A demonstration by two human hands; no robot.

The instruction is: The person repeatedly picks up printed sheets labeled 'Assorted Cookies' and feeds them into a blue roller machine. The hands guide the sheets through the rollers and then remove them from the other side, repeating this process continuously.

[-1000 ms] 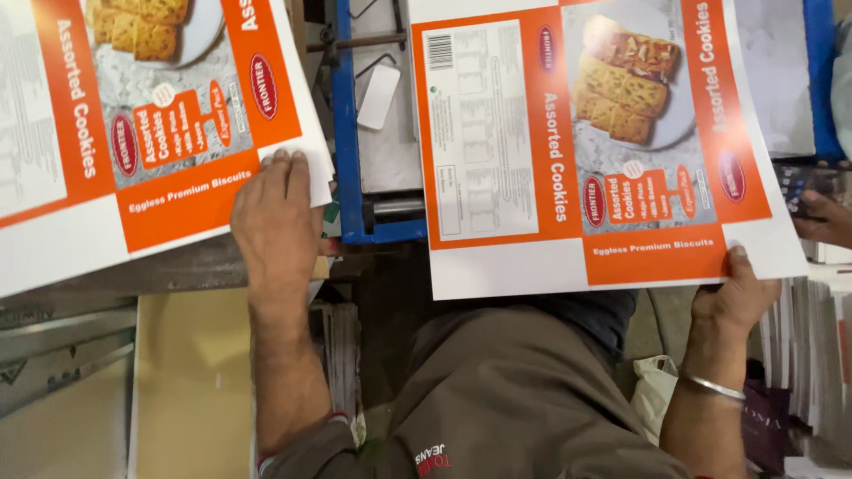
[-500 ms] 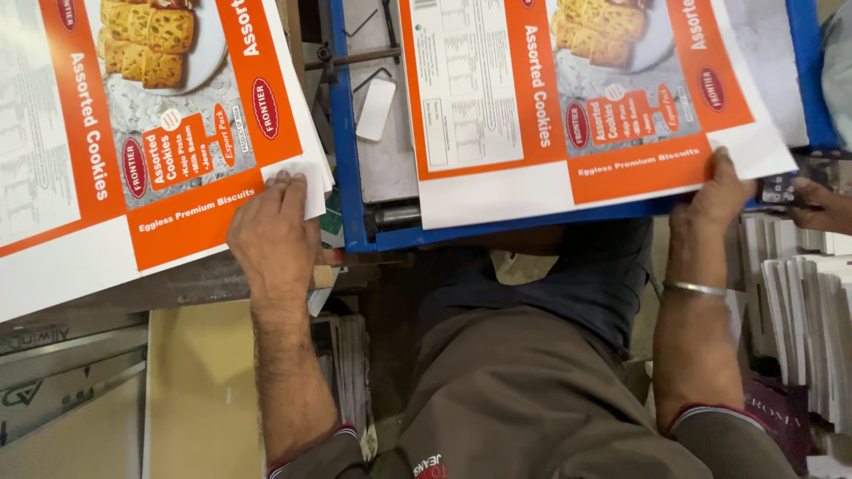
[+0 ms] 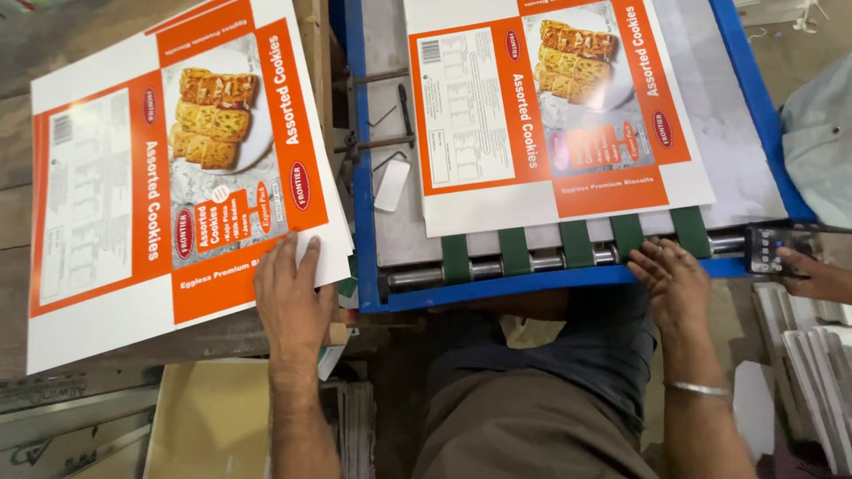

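The blue-framed feed machine [image 3: 366,177] fills the upper middle and right of the frame: a pale grey metal bed, painted steel rails, and along its near edge a bright steel roller [image 3: 532,263] carrying five green belts [image 3: 513,251], rubbery and matte against the shiny shaft. On that bed lies one printed carton sheet [image 3: 568,191], a flat glossy board in orange and white with a biscuit picture, its white lower margin reaching onto the belts. It sits slightly skewed to the rails.

In the upper left a stack of the same sheets [image 3: 98,222] rests on a worn counter [image 3: 27,53], fanned a little at its right edge, thin, stiff and slippery-looking.

The left hand [image 3: 288,297] presses flat, fingers spread, on the near right corner of the stack's top sheet, grasping nothing. The right hand [image 3: 672,275] lies open at the machine's near edge, lower right of the bed, fingertips on the rightmost belts just below the sheet's margin, not gripping.

To feed well, I judge that the sheet's lower edge should lie square to the roller, so that all the belts bear on it evenly, and fingertips should stay clear of the gap between belt and shaft. On the stack, a flat palm with light pressure should slide off one sheet alone; glossy board tends to cling in pairs.

At the far right edge another person's hand [image 3: 816,275] holds a dark phone [image 3: 774,248].
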